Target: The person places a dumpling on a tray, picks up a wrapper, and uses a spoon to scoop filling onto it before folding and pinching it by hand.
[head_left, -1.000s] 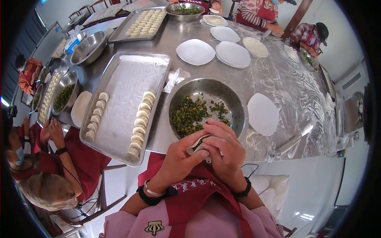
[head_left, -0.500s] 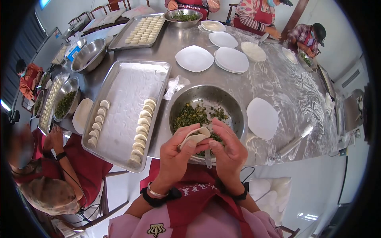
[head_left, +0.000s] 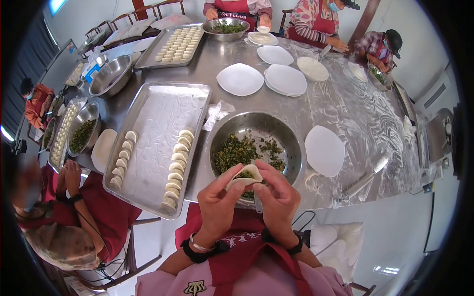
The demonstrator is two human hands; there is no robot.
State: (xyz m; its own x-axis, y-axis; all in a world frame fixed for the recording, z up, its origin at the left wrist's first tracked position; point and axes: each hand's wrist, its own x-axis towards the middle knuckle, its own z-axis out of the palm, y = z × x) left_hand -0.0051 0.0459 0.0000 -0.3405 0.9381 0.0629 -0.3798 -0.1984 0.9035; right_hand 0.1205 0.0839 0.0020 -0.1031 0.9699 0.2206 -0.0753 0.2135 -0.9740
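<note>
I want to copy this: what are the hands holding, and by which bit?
The left hand and right hand hold a pale, curved dough wrapper by its left and right edges.

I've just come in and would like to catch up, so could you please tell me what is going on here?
The camera wearer's left grip and right grip pinch a pale, folded dough wrapper at the near side of a round, silvery steel bowl holding chopped, greenish filling. The wrapper gapes open, with filling visible inside. To the left, a rectangular, silvery metal tray bears two rows of pale, half-moon dumplings.
</note>
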